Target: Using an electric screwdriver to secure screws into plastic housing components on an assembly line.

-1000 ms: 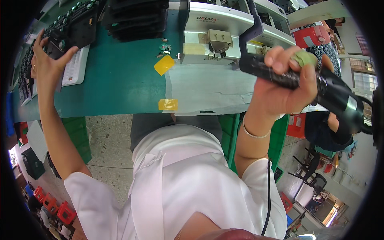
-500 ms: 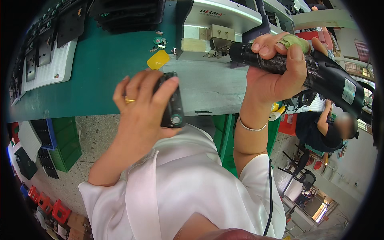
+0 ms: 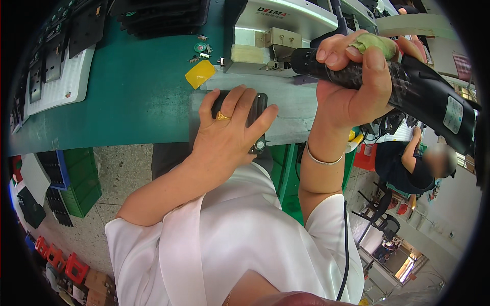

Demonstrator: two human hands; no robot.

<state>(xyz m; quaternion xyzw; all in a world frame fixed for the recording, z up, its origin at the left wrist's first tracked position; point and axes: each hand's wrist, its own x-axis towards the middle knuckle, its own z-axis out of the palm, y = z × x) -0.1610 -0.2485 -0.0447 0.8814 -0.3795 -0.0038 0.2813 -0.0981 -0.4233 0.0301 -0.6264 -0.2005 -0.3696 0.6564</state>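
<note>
My left hand, a gold ring on one finger, grips a black flat plastic housing at the bench's front edge. The fingers lie across its top and hide much of it; a small round silver part shows at its near corner. My right hand is wrapped round a black electric screwdriver, held sideways with its nose toward the left. That nose is at the front of a grey screw feeder, by its metal outlet block. The bit tip cannot be made out clearly. One right finger has a green wrap.
A yellow piece and several small parts lie on the green mat. Black panels are stacked at the back, more on a white tray at left. Green crates stand below; another person sits at right.
My left hand has moved to the right with the black housing, which is now below the screw feeder. The right hand and screwdriver have shifted only slightly.
</note>
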